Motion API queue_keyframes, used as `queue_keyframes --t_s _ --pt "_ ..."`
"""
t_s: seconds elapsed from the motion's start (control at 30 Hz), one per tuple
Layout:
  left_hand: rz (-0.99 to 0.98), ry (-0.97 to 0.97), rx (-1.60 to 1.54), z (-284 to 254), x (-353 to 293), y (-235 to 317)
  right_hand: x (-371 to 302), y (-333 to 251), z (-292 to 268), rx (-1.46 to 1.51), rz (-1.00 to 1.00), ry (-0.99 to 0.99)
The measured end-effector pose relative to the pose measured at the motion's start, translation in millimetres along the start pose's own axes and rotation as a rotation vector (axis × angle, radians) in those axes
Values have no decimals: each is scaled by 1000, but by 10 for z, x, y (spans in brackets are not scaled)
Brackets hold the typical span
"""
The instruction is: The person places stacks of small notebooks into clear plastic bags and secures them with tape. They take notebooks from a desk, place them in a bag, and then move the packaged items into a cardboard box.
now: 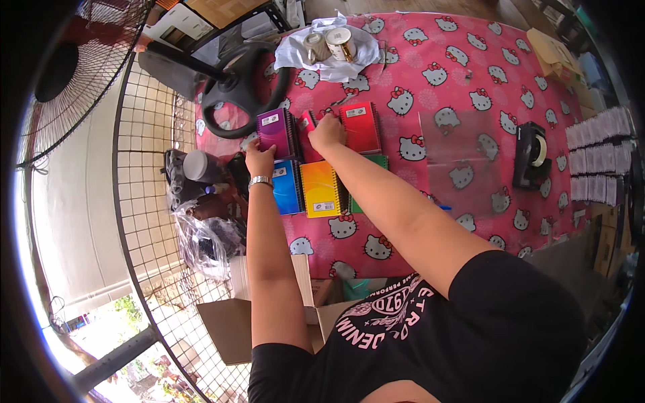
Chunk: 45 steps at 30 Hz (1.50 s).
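Note:
Small spiral notebooks lie in two rows on the table. My left hand [259, 160] is closed at the near left corner of a purple notebook [275, 136] in the far row. To its right, my right hand [327, 132] is closed on a pink-red notebook [308, 122], covering much of it. A red notebook [361, 127] lies just right of that hand. In the near row are a blue notebook [286, 191], a yellow notebook [320, 181] and a green notebook [358, 203], which my right forearm partly hides.
A fan base [245, 84] and white paper with tape rolls [339, 43] stand at the back. Clear plastic sheets [457, 168] and a tape dispenser [531, 156] lie right. Bags and a grey-lidded container [199, 165] crowd the left edge. An open carton [225, 329] sits below the front edge.

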<state>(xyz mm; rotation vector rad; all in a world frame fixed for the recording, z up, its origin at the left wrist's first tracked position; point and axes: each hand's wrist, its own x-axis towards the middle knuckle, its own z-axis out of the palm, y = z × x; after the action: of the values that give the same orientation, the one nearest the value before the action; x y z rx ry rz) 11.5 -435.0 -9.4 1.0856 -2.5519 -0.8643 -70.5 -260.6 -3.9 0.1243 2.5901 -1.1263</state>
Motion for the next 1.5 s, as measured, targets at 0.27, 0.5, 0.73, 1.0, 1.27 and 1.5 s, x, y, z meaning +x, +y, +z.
queue_keyframes --t_s 0.27,0.5,0.73,1.0,1.27,1.5 --pt "-59 -45 -136 -97 18 -344 166 547 -659 -56 -46 134" --pt "-18 -52 -77 97 75 -147 356 790 -853 -200 109 59" --pt "-233 -211 -842 -294 359 -648 10 -376 -405 454 -226 -171" --pt "-175 -383 -754 -214 97 -92 -414 -834 200 127 -87 -95" --pt "-50 -355 -1274 -958 -492 156 -487 -1059 -526 582 -633 -641" --pt "-316 -456 -1765 -663 -2277 374 -624 943 -1541 -304 -647 -283"
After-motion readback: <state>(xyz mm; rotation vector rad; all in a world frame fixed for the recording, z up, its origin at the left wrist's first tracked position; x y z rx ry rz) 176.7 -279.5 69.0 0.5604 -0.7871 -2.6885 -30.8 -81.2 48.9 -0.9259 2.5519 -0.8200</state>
